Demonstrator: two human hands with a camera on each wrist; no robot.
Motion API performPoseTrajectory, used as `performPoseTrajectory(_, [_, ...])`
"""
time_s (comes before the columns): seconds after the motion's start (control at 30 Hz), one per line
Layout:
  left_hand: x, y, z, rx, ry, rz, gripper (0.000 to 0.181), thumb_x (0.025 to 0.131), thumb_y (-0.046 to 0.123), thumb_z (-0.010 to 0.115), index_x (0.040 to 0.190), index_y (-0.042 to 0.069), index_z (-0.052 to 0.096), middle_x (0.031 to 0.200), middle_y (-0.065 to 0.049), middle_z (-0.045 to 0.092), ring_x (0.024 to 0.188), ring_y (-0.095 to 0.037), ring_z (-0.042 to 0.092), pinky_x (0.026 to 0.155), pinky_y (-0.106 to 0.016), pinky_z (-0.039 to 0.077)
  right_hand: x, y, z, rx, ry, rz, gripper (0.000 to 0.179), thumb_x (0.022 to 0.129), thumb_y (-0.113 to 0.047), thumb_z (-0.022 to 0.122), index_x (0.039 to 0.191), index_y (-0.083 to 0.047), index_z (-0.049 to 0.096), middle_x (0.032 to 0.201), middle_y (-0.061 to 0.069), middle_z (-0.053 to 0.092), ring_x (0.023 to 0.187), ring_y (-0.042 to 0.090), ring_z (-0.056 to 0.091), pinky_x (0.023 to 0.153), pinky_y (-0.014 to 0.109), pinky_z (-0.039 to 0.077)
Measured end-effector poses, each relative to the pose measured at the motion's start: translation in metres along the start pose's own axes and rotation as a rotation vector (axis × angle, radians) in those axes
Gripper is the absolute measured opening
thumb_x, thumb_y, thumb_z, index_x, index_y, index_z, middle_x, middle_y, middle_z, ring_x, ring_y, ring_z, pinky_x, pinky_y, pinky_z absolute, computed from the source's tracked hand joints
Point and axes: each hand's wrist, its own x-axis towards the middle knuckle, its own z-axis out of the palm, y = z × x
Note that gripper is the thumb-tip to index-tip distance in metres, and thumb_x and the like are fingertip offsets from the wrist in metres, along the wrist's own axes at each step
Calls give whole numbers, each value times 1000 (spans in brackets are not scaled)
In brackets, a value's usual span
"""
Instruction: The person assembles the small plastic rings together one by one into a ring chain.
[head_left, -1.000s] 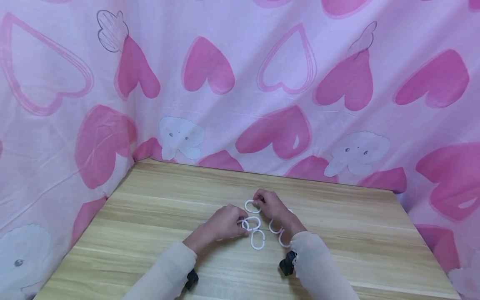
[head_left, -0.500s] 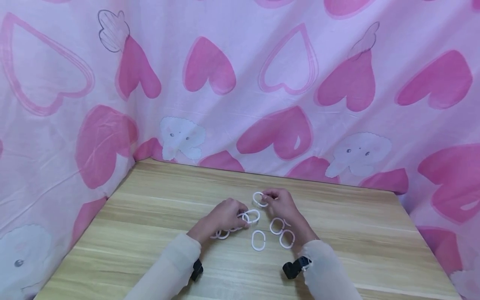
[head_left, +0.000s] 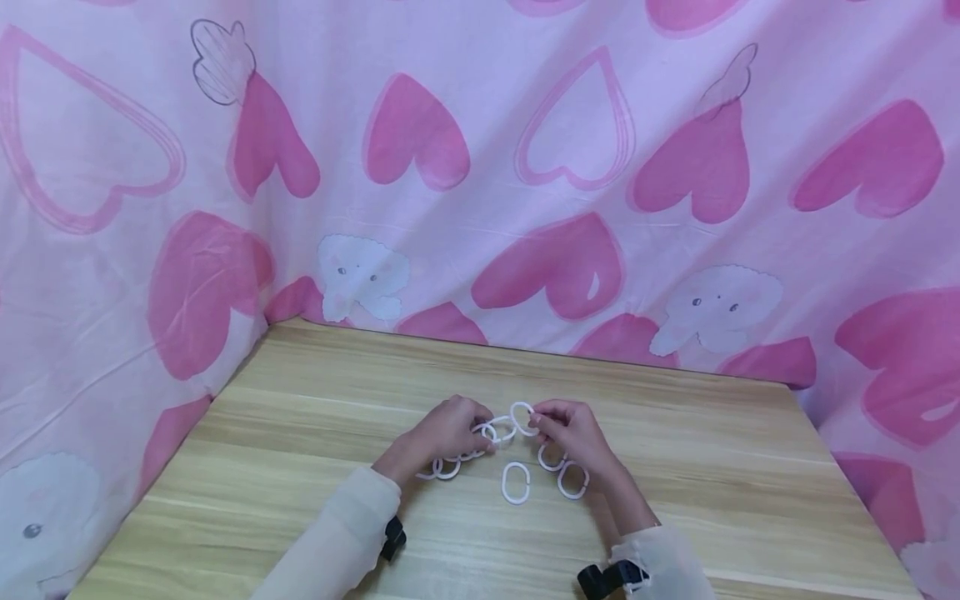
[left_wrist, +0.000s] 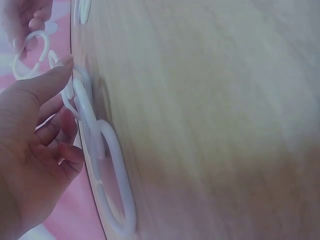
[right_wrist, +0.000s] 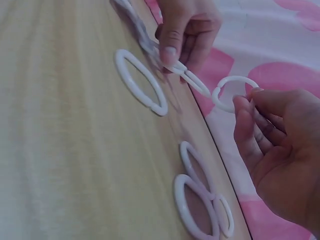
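My left hand (head_left: pixel 452 429) pinches a chain of linked white oval plastic rings (left_wrist: pixel 121 170), each with a small gap. The chain trails from the fingers down onto the wooden table on the left, partly hidden by the hand. Its end link (right_wrist: pixel 200 86) sticks out toward the right. Between thumb and fingers my right hand (head_left: pixel 576 429) holds a single oval split ring (right_wrist: pixel 237 78), raised above the table. In the right wrist view this ring is close to the chain's end link; whether they touch, I cannot tell.
One loose split ring (head_left: pixel 504 483) lies on the table (head_left: pixel 375 367) in front of the hands. A cluster of loose rings (right_wrist: pixel 181 200) lies below the right hand, overlapping. A pink heart-print curtain (head_left: pixel 465 200) hangs along the table's back and sides.
My right hand first lifted the split ring away to the right, then lowered it toward the chain's end link. The left hand rose slightly, showing more of the chain.
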Motion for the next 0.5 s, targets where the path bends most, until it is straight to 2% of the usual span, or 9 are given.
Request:
performPoseTrajectory(0.2, [0,-2,0,-17,4,6,23,86,24,81,104,11,77,72,6,65,63,-7,53,63,-21,45,-4,9,7,2,-32,-87,22,93,5,64,110,19,64,86,19,75,65,6,68,61,20,58])
performPoseTrajectory(0.5, [2,-4,2,-8,22,45,14,88,20,78,99,12,77,69,6,63,61,-5,51,58,-21,43,-7,15,19,38,-53,-88,21,93,5,65,107,20,65,88,29,73,66,3,69,63,22,60])
